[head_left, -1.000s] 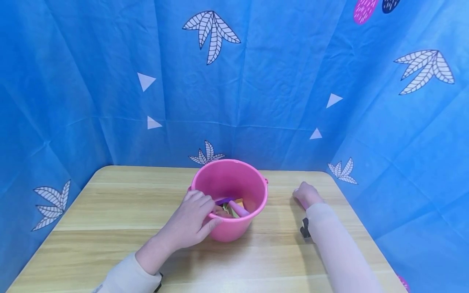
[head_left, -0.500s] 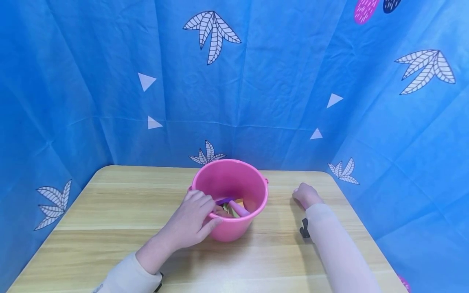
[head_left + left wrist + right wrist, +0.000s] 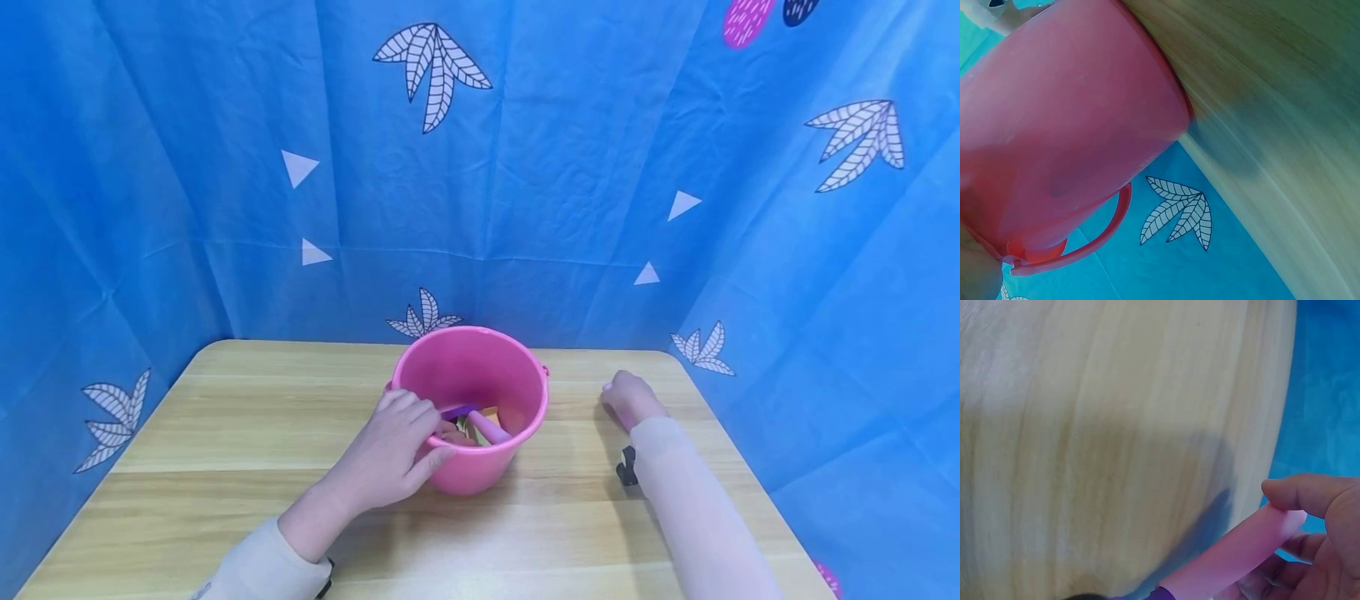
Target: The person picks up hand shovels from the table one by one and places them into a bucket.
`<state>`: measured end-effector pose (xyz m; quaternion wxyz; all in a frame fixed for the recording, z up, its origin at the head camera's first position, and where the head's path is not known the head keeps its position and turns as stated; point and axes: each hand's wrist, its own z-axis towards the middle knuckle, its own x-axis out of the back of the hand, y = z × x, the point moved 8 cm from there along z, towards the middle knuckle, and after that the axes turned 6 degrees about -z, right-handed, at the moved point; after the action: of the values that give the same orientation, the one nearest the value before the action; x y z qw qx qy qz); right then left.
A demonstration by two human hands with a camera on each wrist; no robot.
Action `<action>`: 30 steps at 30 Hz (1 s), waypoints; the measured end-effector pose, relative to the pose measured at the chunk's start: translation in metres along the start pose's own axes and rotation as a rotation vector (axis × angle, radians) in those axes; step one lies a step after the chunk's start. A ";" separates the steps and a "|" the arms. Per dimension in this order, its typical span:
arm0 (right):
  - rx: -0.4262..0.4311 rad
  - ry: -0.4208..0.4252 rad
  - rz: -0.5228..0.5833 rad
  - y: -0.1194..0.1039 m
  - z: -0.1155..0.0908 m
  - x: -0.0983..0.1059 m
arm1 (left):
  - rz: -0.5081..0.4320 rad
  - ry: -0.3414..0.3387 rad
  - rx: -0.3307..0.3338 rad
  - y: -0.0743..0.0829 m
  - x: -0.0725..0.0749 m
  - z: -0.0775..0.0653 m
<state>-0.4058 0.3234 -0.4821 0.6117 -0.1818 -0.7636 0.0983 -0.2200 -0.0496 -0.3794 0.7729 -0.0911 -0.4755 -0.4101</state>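
Observation:
A pink bucket [image 3: 465, 475] stands upright on the wooden table, and my left hand [image 3: 393, 454] grips its near-left rim. Inside the bucket lie a pink tapered handle [image 3: 489, 427], a purple piece [image 3: 457, 412] and other small items partly hidden by the rim. Off to the bucket's right, my right hand [image 3: 632, 398] is low over the table. In the right wrist view, its thumb and fingers hold a smooth pink handle [image 3: 1235, 559] that joins a purple part [image 3: 1161, 594]; the rest of that tool is out of frame.
The wooden table [image 3: 247, 433] has rounded far corners. Blue patterned curtains [image 3: 487, 183] hang behind it and along both sides. The bucket's carrying handle [image 3: 1110, 231] hangs down on its outer side in the left wrist view.
My right hand has shifted very slightly to the right. The left hand and the bucket stay in place.

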 end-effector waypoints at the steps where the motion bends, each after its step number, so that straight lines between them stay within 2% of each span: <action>1: -0.002 -0.001 0.006 -0.001 0.000 0.000 | -0.002 0.001 0.002 0.000 0.000 0.000; 10: -0.003 -0.007 0.082 -0.010 -0.003 0.005 | 0.002 0.007 -0.007 0.001 0.000 -0.001; 19: 0.104 0.002 -0.048 -0.027 -0.004 0.014 | 0.000 0.009 -0.006 0.001 -0.001 -0.001; 30: 0.168 0.047 -0.028 -0.053 -0.015 0.030 | -0.013 0.010 -0.010 0.000 0.001 0.001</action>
<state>-0.4055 0.2859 -0.4324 0.6438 -0.1215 -0.7407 0.1489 -0.2204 -0.0500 -0.3786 0.7721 -0.0897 -0.4704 -0.4178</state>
